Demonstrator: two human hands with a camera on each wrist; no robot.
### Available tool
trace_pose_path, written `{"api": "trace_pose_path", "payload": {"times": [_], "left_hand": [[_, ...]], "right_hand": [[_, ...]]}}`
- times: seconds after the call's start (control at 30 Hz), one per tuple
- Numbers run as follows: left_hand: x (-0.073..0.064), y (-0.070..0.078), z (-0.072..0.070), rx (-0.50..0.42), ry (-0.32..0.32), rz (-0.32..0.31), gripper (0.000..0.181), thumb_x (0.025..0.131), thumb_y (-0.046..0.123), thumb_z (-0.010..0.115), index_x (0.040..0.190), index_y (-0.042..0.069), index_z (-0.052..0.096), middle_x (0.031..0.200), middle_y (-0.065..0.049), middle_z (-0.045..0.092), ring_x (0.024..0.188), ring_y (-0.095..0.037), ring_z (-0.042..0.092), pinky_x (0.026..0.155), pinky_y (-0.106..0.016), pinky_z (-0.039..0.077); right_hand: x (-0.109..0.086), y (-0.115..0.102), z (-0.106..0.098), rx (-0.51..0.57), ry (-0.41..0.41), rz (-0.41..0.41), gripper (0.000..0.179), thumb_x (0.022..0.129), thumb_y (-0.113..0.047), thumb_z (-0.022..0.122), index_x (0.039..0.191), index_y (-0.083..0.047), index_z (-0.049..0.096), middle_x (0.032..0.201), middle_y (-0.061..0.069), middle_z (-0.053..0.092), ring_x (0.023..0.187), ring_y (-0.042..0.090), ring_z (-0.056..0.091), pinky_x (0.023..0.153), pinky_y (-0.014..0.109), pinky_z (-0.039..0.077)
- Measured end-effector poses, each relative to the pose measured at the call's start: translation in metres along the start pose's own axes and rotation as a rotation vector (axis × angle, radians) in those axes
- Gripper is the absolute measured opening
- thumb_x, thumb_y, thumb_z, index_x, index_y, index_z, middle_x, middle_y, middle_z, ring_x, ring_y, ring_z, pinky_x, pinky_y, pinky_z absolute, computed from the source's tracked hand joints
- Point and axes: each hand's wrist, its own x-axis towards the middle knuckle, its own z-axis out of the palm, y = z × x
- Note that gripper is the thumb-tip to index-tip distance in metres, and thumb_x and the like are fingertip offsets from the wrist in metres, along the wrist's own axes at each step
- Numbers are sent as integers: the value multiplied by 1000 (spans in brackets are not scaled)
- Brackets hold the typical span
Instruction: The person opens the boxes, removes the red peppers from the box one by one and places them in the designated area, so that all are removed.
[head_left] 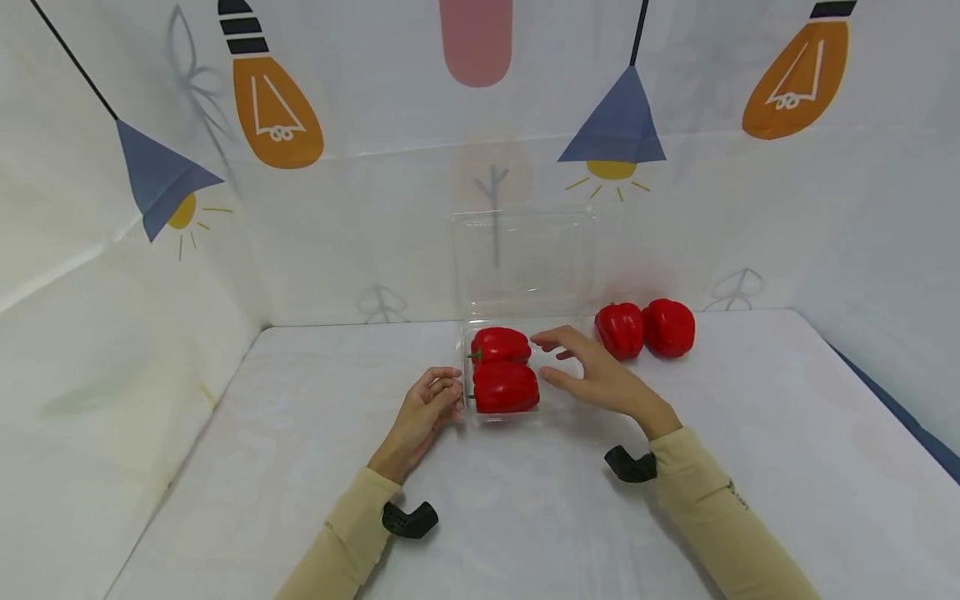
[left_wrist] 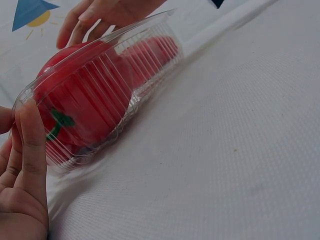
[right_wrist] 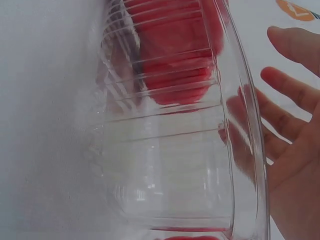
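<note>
Plainly, the left hand (head_left: 427,412) pinches the rim of a clear container (right_wrist: 167,170) at its left edge, near the centre of the head frame. Two red peppers lie in the container's left part: the front pepper (head_left: 506,389) and, just behind it and touching, the rear pepper (head_left: 501,344). The right hand (head_left: 592,371) hovers over the container's right side, fingers parted and loosely bent, holding nothing — its fingertips are just beside the rear pepper, though whether they touch it cannot be told. The hinged lid (head_left: 522,262) stands raised behind, against a pale backdrop (head_left: 360,225) printed with lamps and bulbs. Right of centre, two loose peppers (head_left: 669,327) sit side by side on the white table (head_left: 525,517) — outside the container, beyond the right hand.
</note>
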Motion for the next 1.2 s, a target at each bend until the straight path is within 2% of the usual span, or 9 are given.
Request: {"api": "trace_pose_path", "payload": {"times": [0.23,0.5,0.67,0.9,1.07,1.2], "left_hand": [[1,0,0,1,2,5,35,93,9,57,123,-1,41,89,5,57,73,-7,56,64,-18,53],[2,0,0,17,10,-6,34,94,8,56,124,0,41,90,5,57,74,-7,56,64,-18,53],[2,1,2,19,13,-11,34,94,7,56,124,0,41,90,5,57,74,-7,56,64,-18,52],[2,1,2,19,13,-9,34,94,8,56,124,0,41,90,5,58,73,-7,56,64,-18,52],[2,0,2,12,16,-4,33,94,7,56,123,0,42,89,5,58,72,-6,56,64,-18,52],[1,0,2,7,15,6,32,94,6,56,122,0,42,88,6,58,72,-6,56,63,-18,52]], "right_hand": [[2,-3,9,3,-59,-5,56,85,-27,70,134,-22,45,130,0,52,118,22,50,94,45,49],[4,-9,19,-21,-96,-7,56,85,-30,70,135,-24,45,130,-5,51,119,14,49,97,45,49],[3,-10,25,-30,-123,-2,61,83,-38,70,136,-27,42,131,-8,48,121,13,47,97,43,49],[5,-8,31,-41,-114,15,69,79,-35,75,138,-31,39,134,-9,46,123,13,45,96,41,50],[5,-9,32,-58,-113,-11,68,80,-38,74,138,-28,40,133,-9,47,122,11,46,96,36,50],[4,-10,34,-70,-117,-25,67,80,-35,74,138,-27,40,134,-8,47,122,12,46,95,36,51]]}}
